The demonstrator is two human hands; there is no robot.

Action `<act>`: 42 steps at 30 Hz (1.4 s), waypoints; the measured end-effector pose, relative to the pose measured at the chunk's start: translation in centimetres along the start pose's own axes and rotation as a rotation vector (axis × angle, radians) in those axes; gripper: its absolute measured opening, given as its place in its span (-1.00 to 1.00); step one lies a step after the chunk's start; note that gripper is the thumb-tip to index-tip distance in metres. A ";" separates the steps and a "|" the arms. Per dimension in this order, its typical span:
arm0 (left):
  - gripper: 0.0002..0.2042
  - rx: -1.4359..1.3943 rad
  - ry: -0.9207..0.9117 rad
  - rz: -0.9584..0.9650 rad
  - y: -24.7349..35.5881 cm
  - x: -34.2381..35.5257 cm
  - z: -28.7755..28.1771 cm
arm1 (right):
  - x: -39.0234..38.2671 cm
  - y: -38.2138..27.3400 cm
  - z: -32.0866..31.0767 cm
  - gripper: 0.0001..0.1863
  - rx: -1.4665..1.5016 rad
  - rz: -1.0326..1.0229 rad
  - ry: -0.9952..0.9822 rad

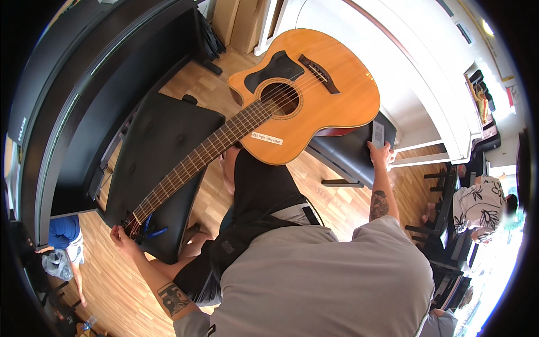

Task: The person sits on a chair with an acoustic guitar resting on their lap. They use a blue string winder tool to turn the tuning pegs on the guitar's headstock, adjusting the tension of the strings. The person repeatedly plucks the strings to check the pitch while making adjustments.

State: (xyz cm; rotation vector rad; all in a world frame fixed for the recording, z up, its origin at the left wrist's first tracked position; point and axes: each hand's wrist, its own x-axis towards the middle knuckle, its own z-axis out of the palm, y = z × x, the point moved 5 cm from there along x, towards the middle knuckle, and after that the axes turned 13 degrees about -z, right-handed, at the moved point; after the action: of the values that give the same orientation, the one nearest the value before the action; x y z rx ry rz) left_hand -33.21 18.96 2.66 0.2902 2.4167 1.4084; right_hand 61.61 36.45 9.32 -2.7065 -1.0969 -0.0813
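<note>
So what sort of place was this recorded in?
Probably a music shop or teaching studio: there's an acoustic guitar, a black padded bench and what looks like a black piano on the left.

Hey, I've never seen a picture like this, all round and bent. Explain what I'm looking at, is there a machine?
No machine, just a person's two bare hands. A wide camera worn on the head looks down, so straight edges curve. The left hand is at the head of a guitar. The guitar's neck crosses over a padded black bench; a slim blue thing shows there too, too small to name. The right hand holds a small flat grey thing, perhaps a phone, by a second bench.
</note>
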 end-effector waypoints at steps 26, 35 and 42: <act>-0.66 0.245 0.198 0.411 5.1 -7.2 1.2 | -17.0 -35.2 -17.7 -0.77 0.783 -1.560 0.302; -0.67 0.257 0.199 0.438 3.6 -7.7 -0.3 | 12.4 -7.9 -5.5 -0.50 0.280 -0.271 0.483; -0.78 0.258 0.257 0.295 2.3 -5.3 1.1 | 4.3 -2.5 5.4 0.06 -0.278 -0.199 -0.013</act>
State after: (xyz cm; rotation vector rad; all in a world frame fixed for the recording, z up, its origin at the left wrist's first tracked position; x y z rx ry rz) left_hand -27.85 19.21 5.07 0.5804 2.8691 1.3140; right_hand 62.79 42.29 5.04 -2.8266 -1.4553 -0.2672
